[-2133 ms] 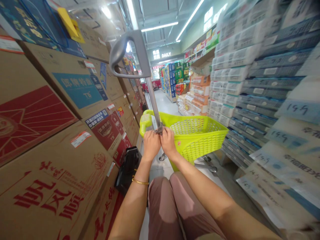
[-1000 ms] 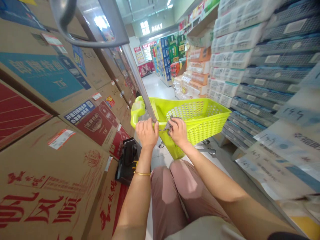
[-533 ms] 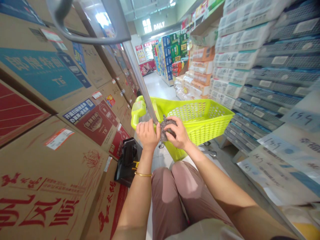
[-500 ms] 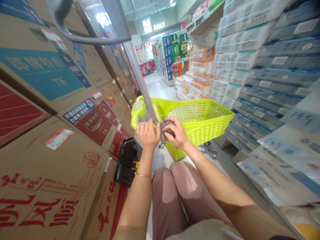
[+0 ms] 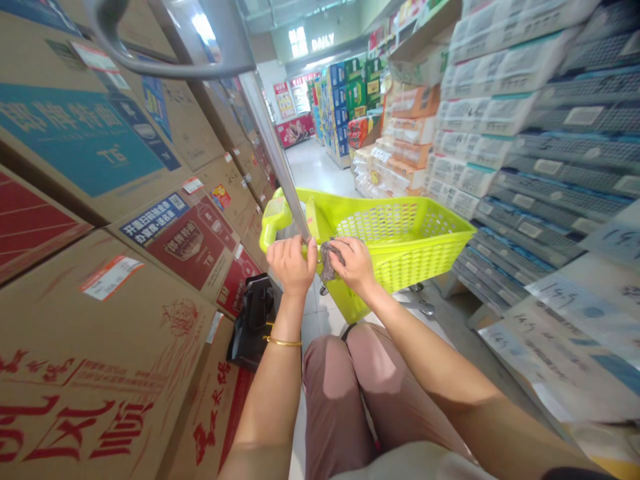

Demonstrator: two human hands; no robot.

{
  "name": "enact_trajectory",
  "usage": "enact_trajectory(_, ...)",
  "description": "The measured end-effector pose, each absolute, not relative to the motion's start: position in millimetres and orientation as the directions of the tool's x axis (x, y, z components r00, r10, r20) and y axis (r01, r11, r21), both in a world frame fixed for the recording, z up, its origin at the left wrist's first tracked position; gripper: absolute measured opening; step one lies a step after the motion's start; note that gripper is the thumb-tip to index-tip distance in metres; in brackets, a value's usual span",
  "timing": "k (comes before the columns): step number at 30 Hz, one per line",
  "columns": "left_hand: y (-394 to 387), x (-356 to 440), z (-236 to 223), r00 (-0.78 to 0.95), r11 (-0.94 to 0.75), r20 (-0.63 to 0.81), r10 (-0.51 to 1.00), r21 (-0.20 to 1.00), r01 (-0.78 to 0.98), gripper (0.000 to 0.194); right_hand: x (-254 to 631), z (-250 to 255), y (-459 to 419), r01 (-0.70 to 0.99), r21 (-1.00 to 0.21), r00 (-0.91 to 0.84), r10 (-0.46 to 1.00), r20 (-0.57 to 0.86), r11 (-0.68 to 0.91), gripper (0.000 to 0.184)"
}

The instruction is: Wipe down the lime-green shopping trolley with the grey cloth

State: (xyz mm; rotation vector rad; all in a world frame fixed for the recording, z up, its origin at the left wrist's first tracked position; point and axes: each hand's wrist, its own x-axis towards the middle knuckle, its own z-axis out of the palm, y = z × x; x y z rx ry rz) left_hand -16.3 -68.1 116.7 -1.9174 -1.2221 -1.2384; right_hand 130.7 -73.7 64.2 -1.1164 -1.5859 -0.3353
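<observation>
Right hand [image 5: 357, 268] is pinching grey cloth [image 5: 328, 264] just right of left hand [image 5: 292, 265], whose fingers are clasping the near end of the green cart [image 5: 416, 272].

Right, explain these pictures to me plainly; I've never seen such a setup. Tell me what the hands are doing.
There is no machine here: this is bare-handed work, filmed from one camera worn on the head, looking forward and down. The left hand is curled over the near edge of a lime-green cart, beside the foot of a metal pole. The right hand holds a crumpled grey cloth at that edge. Cardboard boxes are stacked on the left, wrapped packs on the right.
</observation>
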Motion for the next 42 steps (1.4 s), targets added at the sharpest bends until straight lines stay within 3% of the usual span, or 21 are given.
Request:
enact_trajectory(6, -54, -21, 115, 0.118, -0.432, 0.887, 0.447, 0.098, 0.896, 0.038, 159, 50, -68, 0.842, -0.331, 0.091, 0.491, 0.866, 0.427, 0.025)
enact_trajectory(12, -57, -10, 106, 0.060, -0.386, 0.916, 0.397, 0.107, 0.916, 0.035, 135, 65, -74, 0.778, -0.484, 0.244, 0.517, 0.821, 0.401, 0.024)
enact_trajectory(19, -62, 7, 97, -0.123, -0.331, 0.873, 0.472, 0.304, 0.893, 0.039, 90, 90, -74, 0.694, -0.502, 0.223, 0.508, 0.832, 0.516, 0.027)
enact_trajectory(25, -61, -7, 104, -0.015, -0.369, 0.868, 0.497, 0.227, 0.901, 0.038, 112, 70, -61, 0.722, -0.410, 0.117, 0.486, 0.866, 0.557, 0.023)
enact_trajectory(30, -58, -9, 106, 0.010, -0.346, 0.868, 0.496, 0.187, 0.919, 0.036, 147, 51, -58, 0.785, -0.396, 0.169, 0.449, 0.877, 0.476, 0.018)
enact_trajectory(37, -57, 0, 107, -0.044, -0.305, 0.884, 0.466, 0.207, 0.930, 0.035, 156, 52, -64, 0.774, -0.511, 0.314, 0.475, 0.822, 0.373, 0.019)
enact_trajectory(42, -57, 4, 107, -0.068, -0.306, 0.870, 0.488, 0.243, 0.920, 0.033, 113, 74, -69, 0.706, -0.545, 0.300, 0.506, 0.809, 0.452, 0.019)
